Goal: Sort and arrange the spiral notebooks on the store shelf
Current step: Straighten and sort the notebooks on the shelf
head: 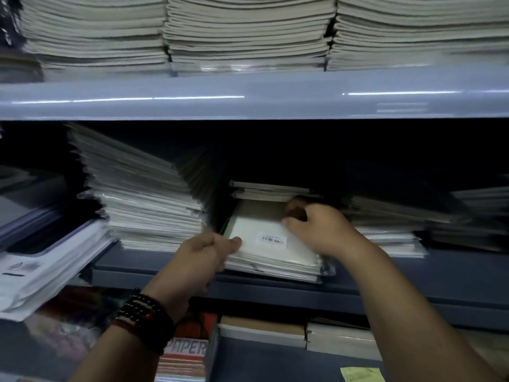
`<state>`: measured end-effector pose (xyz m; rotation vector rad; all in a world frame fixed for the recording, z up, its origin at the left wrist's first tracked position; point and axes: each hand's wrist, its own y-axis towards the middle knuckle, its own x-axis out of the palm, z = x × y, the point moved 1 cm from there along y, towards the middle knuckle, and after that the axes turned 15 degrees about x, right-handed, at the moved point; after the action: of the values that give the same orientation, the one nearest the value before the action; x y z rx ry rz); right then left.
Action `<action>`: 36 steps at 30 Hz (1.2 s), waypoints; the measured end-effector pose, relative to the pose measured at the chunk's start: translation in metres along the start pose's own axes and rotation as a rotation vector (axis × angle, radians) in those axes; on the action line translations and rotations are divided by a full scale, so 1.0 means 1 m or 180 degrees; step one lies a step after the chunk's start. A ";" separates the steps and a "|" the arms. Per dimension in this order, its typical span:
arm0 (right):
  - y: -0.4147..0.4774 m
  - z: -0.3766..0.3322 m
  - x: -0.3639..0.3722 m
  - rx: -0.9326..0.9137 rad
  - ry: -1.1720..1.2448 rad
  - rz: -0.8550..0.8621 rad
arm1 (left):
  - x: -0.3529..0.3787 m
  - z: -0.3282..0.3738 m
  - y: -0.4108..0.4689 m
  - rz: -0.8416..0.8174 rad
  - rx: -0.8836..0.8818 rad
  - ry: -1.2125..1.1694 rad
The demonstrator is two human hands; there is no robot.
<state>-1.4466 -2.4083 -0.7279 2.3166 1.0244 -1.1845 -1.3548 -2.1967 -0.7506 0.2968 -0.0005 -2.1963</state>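
Light is dim overall: the shelf bay (358, 150) behind and above the fingers (298, 203) is almost black, while the white top notebook (264, 230) under them catches the most light. Thin glare streaks run along the shelf edge (248, 97) high above the fingers. The stacks (143, 194) to their left are smeared with blur, and the edge itself bows.

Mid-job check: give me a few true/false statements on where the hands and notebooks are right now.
The left hand grips the middle notebook stack at its left edge. True.
A barcode label sits on that stack's top cover. True.
The right hand hangs idle, off the stack. False: its fingers curl on the stack's far edge.
The neighbouring stack on the left is shorter. False: it stands taller and leans.
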 end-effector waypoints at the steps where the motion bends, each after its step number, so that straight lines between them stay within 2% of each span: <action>1: -0.003 0.001 0.000 -0.0030 0.0068 0.0041 | -0.001 0.000 -0.004 0.0012 0.0004 0.0126; 3: -0.008 0.005 -0.003 0.0011 0.0327 0.0217 | -0.001 0.001 -0.008 0.0099 0.0001 0.0114; 5: -0.016 0.008 -0.007 0.0172 0.0500 0.0465 | 0.005 0.006 -0.009 0.0115 -0.0086 -0.0433; 9: -0.032 0.015 -0.014 0.0391 0.0068 0.0843 | 0.017 0.015 -0.005 0.0098 -0.0221 -0.1406; 12: -0.040 0.017 -0.015 0.0462 -0.0207 0.0791 | 0.027 0.015 0.006 0.0102 -0.0394 -0.1674; 18: -0.047 0.022 -0.014 0.0525 -0.0246 0.0560 | 0.039 0.003 0.017 0.0005 -0.0639 -0.1673; 20: -0.048 0.025 -0.008 0.0635 0.0119 0.0381 | 0.036 0.002 0.017 -0.0047 -0.0658 -0.1791; 22: -0.051 0.025 -0.008 0.0855 0.0990 0.0163 | 0.031 0.001 0.015 -0.0102 -0.0645 -0.1933; 24: -0.052 0.023 -0.010 0.1102 0.1928 -0.0416 | 0.027 -0.001 0.013 -0.0091 -0.0662 -0.2123; 26: -0.053 0.023 -0.010 0.1291 0.2484 -0.0941 | 0.024 -0.002 0.012 -0.0085 -0.0729 -0.2258; 29: -0.052 0.022 -0.003 0.1467 0.3063 -0.0973 | 0.025 -0.002 0.011 -0.0144 -0.0676 -0.2082; 32: -0.055 0.020 0.000 0.1548 0.3181 -0.0874 | 0.027 0.001 0.008 -0.0196 -0.0653 -0.1746; 36: -0.058 0.018 -0.001 0.1735 0.3511 -0.1250 | 0.023 0.005 0.009 -0.0125 -0.0327 -0.1475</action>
<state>-1.4997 -2.3799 -0.7363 3.4160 1.6995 -0.1495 -1.3621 -2.2213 -0.7492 -0.2749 -0.1382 -2.2480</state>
